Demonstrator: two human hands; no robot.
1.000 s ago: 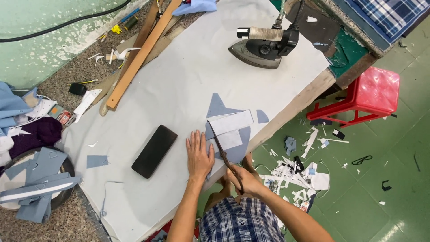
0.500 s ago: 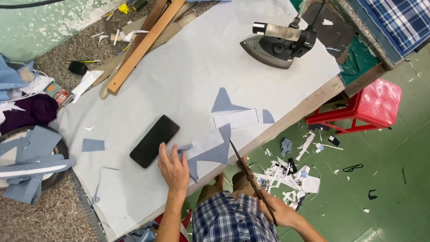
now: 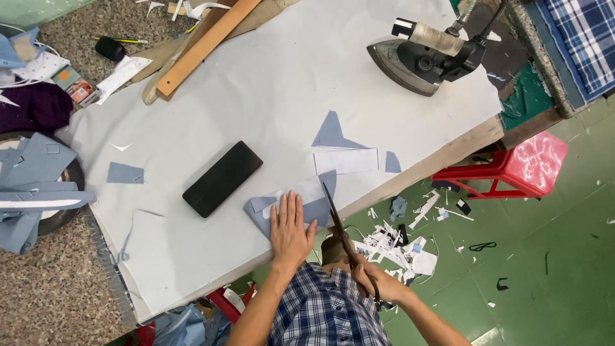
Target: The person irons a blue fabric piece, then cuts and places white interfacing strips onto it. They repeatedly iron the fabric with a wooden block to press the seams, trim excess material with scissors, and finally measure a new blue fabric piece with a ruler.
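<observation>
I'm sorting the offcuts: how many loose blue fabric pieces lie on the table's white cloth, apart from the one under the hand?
3: a large pointed blue piece mid-table, a small blue scrap near the front edge, and a blue rectangle left of the black phone. More may be hidden under the white strip.

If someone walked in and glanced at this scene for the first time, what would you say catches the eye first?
Most likely the person's left hand, pressed flat on a blue fabric piece at the table's near edge, while the right hand works long scissors into it. Next, the heavy iron at the far right corner of the white table, and the bright red stool on the green floor beside it.
</observation>
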